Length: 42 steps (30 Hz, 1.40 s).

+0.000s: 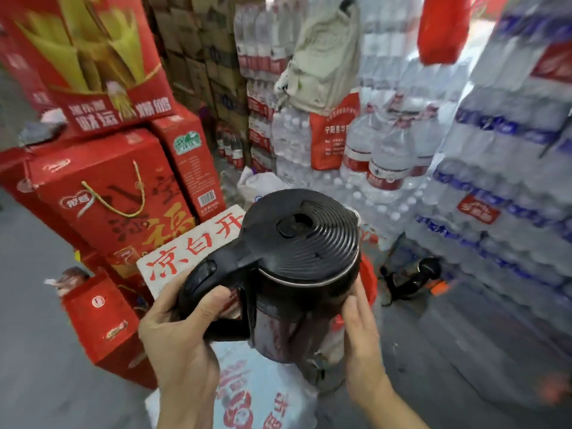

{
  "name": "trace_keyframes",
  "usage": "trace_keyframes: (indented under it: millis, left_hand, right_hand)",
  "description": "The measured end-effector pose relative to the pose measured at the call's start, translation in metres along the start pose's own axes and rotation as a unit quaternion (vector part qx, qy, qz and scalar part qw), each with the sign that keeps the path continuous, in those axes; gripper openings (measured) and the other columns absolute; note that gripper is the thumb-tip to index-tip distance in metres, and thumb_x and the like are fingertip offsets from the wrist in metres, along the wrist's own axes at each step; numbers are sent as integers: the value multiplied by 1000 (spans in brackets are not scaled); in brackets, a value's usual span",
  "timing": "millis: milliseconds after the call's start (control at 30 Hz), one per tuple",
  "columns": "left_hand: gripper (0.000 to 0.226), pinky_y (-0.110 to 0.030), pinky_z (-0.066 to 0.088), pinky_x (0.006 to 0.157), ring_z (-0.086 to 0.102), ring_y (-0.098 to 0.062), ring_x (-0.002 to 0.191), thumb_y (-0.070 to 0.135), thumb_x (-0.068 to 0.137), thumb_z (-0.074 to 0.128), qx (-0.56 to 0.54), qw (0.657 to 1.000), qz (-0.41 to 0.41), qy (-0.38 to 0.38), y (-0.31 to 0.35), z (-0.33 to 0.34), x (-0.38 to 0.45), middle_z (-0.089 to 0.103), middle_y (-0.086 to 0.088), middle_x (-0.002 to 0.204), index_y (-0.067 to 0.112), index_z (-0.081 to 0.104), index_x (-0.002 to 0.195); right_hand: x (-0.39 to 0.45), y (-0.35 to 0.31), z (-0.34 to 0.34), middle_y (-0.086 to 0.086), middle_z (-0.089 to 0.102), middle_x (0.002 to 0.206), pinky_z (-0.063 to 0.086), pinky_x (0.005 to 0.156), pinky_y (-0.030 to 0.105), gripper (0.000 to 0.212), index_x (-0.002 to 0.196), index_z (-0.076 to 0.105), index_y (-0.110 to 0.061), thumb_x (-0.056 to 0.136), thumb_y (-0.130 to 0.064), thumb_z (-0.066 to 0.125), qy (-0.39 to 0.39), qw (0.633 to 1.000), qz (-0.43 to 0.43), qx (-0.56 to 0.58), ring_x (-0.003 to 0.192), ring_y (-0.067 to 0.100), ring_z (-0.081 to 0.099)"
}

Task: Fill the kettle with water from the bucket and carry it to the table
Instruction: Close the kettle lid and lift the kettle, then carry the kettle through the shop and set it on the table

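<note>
A black electric kettle [305, 258] with a ribbed, closed lid is held in the air at the centre of the head view. My left hand [182, 332] is wrapped around its black handle. My right hand [360, 329] presses flat against the kettle's right side, fingers together. The kettle tilts slightly toward me. No bucket and no table are in view.
Red gift boxes [102, 196] are stacked on the left. Shrink-wrapped packs of water bottles [507, 181] rise on the right and behind. A white sign with red characters [192, 246] lies behind the kettle. A white printed sack [247, 394] sits below. Grey floor [37, 351] shows at lower left.
</note>
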<state>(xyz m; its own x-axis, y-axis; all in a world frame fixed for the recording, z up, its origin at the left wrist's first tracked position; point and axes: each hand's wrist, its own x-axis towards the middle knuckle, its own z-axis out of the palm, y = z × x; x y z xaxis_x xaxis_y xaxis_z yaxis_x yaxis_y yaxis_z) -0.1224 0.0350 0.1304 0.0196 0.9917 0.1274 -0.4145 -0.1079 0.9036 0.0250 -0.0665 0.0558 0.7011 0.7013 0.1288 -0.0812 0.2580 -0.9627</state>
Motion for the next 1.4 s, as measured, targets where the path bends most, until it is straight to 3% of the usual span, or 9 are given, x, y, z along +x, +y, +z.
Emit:
trace_keyframes:
  millis: [200,333,400,467,567,900,1067,1233,1400]
  left_hand:
    - [48,-16,46,54,53,-7,53,31,39,92,-48,992,-39,-113,56,99,-7,62,8,62,16,75,82]
    - [54,-18,37,50,38,-11,49,45,37,93,-89,975,-71,-192,76,158,-22,45,2,56,15,69,75]
    - [52,-18,36,49,38,-11,48,46,38,92,-92,964,-83,-234,81,185,-33,45,1,53,16,70,73]
    - [55,-18,36,48,38,-11,45,47,36,92,-98,951,-108,-271,84,212,-46,48,2,51,16,70,75]
    - [64,-19,35,48,38,-11,46,50,35,92,-90,931,-132,-327,84,248,-67,50,3,53,13,68,81]
    - [35,-20,36,48,41,-12,47,32,49,89,-92,785,-245,-561,53,329,-213,55,3,54,18,71,76]
    - [47,-17,42,50,50,-7,49,39,39,92,-108,694,-304,-644,48,343,-324,60,6,56,17,73,75]
    - [23,-15,43,52,53,-5,52,13,58,81,-101,617,-339,-703,54,345,-440,65,8,62,15,75,80]
    - [12,-15,41,50,50,-4,48,2,75,70,-100,549,-376,-740,71,335,-550,60,8,57,9,66,85]
  right_hand:
    - [11,-110,-52,-32,42,150,34,108,13,76,149,31,-34,84,-60,60,42,997,-67,2,143,-6,33]
    - [7,-170,-94,-26,41,153,31,117,23,70,152,31,-30,90,-40,62,82,992,-93,-19,144,-3,33]
    - [-2,-196,-112,-24,41,154,31,117,26,75,152,31,-32,87,-49,64,107,989,-102,-27,144,-1,33]
    - [-14,-216,-131,-30,44,149,35,111,17,74,149,31,-36,85,-51,64,143,983,-109,-29,141,-6,36]
    - [-37,-234,-154,-28,40,150,35,103,8,65,150,27,-33,91,-28,54,205,971,-119,-32,138,-11,36]
    - [-173,-261,-226,-21,43,151,36,111,15,64,152,31,-29,95,-13,58,462,873,-149,-35,135,-12,41]
    - [-260,-273,-262,-7,40,158,28,120,37,70,155,29,-20,93,-20,60,559,812,-154,-63,145,7,36]
    - [-347,-287,-291,-14,32,158,26,118,20,70,154,28,-18,92,-13,59,645,737,-189,-71,143,-6,32]
    - [-436,-299,-324,-8,29,162,21,122,32,73,156,24,-17,92,-15,59,691,690,-189,-103,149,4,26]
